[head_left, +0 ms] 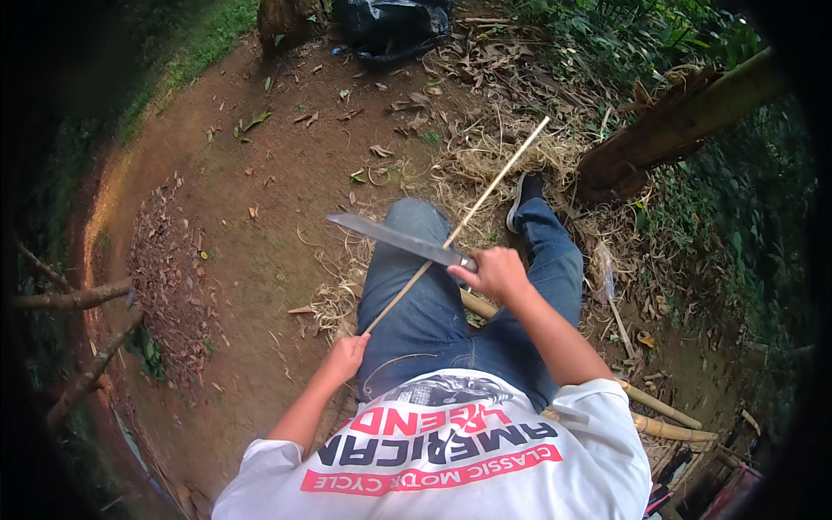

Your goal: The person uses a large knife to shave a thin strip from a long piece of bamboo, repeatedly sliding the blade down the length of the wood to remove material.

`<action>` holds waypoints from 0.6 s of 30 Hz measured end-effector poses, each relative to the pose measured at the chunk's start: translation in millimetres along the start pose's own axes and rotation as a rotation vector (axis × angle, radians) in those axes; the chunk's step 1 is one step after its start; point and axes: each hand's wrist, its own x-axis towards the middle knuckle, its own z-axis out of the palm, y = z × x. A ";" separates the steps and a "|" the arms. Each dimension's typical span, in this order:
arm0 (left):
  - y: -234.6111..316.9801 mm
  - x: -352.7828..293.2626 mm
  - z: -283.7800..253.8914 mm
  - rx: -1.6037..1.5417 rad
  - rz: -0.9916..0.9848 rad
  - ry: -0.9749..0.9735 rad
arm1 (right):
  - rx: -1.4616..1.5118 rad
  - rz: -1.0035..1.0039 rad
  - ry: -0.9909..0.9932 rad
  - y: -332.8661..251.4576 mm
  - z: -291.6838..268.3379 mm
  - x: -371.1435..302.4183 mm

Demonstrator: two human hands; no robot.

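My right hand [496,276] is closed round the handle of a machete [399,241], its long blade pointing left over my bent left knee. Beneath the blade runs a thin pale bamboo strip [497,178], slanting from my lap up to the far right. My left hand [348,354] grips the strip's near end beside my left thigh. The blade crosses the strip close to the handle; whether they touch I cannot tell. Curly pale shavings [334,308] lie on the ground by my left leg.
More shavings and dry leaves spread around my right shoe [527,192]. A thick trunk [667,130] leans at the right. Bamboo poles [663,425] lie at my right side. A black plastic bag [394,30] sits at the far end, and branches [82,299] jut in from the left.
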 end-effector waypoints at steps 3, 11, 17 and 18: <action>7.9 0.8 -0.8 -0.026 0.024 0.030 | 0.077 0.216 0.074 47.7 -12.4 14.4; 4.9 4.8 3.6 0.001 0.001 0.017 | 0.127 0.096 0.134 -8.5 -12.0 5.7; -3.4 -1.0 5.1 -0.004 0.019 0.062 | 0.004 0.011 0.201 34.8 1.8 11.6; -2.9 -0.9 2.3 0.015 -0.025 0.033 | 0.030 0.100 0.297 53.5 -2.8 14.6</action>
